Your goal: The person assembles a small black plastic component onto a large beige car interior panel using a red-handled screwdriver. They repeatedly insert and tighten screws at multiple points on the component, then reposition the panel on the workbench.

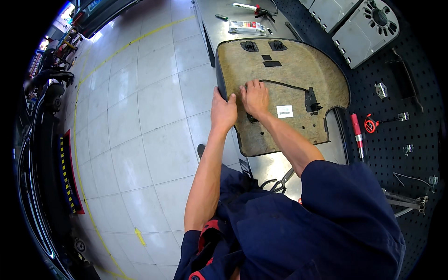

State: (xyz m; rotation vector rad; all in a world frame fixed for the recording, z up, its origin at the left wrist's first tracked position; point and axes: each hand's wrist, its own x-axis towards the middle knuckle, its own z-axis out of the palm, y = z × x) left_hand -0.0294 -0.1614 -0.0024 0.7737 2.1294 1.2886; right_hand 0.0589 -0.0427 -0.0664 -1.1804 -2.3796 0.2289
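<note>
A large felt-backed trim panel, tan with a black rim, is laid face down on the steel tabletop. Its left edge is gripped by the left hand, the fingers curled over the rim. The right hand is pressed flat on the panel's backing, fingers slightly spread beside a thin black cable. A black bracket and a white label are fixed nearby. Pliers are seen on the tabletop, and a red-handled screwdriver beside the pegboard.
</note>
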